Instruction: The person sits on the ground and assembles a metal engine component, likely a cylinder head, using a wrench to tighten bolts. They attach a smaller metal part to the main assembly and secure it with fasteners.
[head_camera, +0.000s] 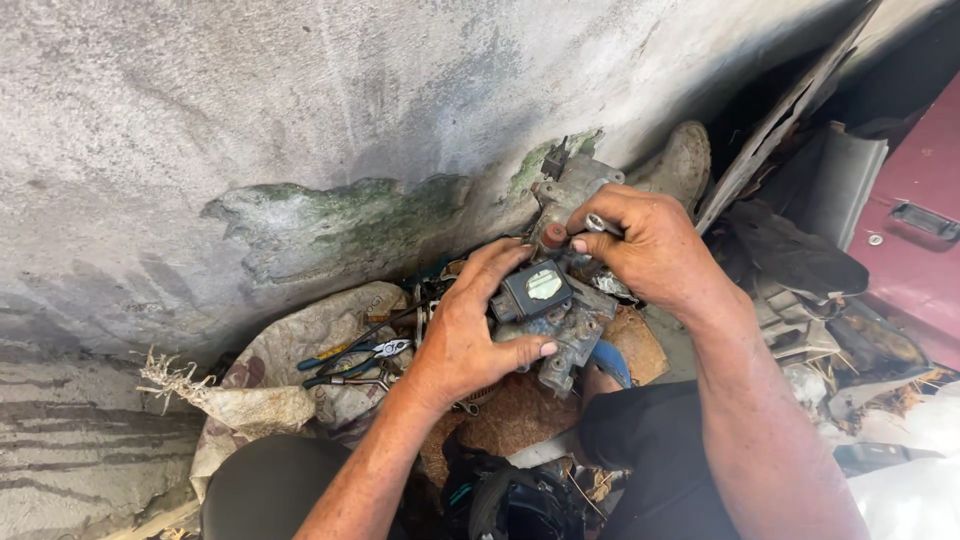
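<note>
Bright, even daylight; sharp centre, soft shadows, slight edge distortion.

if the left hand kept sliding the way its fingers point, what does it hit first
Probably the right hand. The left hand lies on the grey metal part, fingers pointing up and right past the black box and red cap. Depth is unclear.

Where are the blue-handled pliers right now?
Head view, left of centre: blue-handled pliers lie on the cloth sack, just left of the left hand.

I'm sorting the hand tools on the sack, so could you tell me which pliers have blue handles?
The pliers with blue handles lie farther from the person; the dark-handled pair lies just below them.
</note>
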